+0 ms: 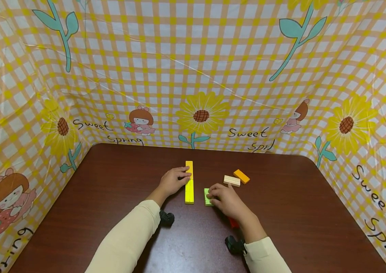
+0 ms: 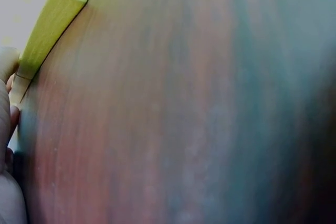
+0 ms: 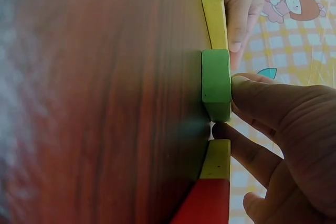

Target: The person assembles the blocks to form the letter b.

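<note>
Two yellow blocks, a deeper yellow one [image 1: 189, 165] and a bright yellow one [image 1: 189, 193], lie end to end in a straight line. My left hand [image 1: 174, 181] rests its fingertips on them around their seam, fingers loosely extended. To the right, my right hand [image 1: 227, 201] holds a light green block [image 1: 207, 197] by its fingertips, partly covering it in the head view. From the right wrist, the green block [image 3: 216, 77] shows close to the yellow row, with the thumb [image 3: 257, 95] against its top.
Beyond the right hand lie a pale wooden block [image 1: 232, 181] and an orange block [image 1: 242, 176]. A red block [image 1: 234, 223] sits under the right wrist, with a small yellow block [image 3: 218, 158] beside it. Checked cloth [image 1: 200, 68] walls the brown table [image 1: 298, 212] at the back and sides.
</note>
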A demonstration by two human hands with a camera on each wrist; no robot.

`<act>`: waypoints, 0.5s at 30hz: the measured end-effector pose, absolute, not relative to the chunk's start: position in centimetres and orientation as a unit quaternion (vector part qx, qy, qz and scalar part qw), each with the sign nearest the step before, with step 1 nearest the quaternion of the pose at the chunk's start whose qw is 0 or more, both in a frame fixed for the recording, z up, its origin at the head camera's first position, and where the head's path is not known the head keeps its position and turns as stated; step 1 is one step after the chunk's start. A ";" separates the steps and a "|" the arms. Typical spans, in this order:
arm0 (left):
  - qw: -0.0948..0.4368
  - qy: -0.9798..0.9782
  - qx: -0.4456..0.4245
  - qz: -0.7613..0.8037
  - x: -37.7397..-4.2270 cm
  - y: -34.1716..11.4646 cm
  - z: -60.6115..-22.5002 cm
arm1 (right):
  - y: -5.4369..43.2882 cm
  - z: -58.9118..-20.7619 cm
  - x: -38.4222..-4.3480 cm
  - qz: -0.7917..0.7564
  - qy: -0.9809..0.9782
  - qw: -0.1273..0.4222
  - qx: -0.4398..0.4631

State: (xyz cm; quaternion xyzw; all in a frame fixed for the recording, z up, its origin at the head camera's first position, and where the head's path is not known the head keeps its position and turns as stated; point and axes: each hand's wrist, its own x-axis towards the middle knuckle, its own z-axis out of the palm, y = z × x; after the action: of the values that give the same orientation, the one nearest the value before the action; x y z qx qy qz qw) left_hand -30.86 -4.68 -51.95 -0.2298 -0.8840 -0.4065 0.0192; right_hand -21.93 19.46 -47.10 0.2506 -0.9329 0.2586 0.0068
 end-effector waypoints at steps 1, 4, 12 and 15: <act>0.022 -0.884 -0.231 -0.407 -30.9 -4.7 -52.0 | 19.4 -47.0 -21.9 0.260 -0.933 0.007 0.251; 0.033 -0.886 -0.234 -0.399 -30.9 -4.6 -52.1 | 19.2 -47.0 -21.7 0.254 -0.934 0.010 0.253; 0.018 -0.887 -0.227 -0.402 -30.9 -4.7 -51.8 | 18.9 -47.1 -21.0 0.250 -0.932 0.015 0.260; 0.014 -0.887 -0.225 -0.402 -30.8 -4.7 -51.6 | 18.8 -47.1 -20.8 0.247 -0.933 0.017 0.262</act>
State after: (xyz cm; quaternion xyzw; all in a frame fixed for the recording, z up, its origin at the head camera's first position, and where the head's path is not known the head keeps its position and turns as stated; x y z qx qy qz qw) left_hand -30.80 -4.68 -51.64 -0.2248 -0.8874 -0.4024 0.0138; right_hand -20.80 18.78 -47.05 0.2621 -0.9327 0.2470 0.0166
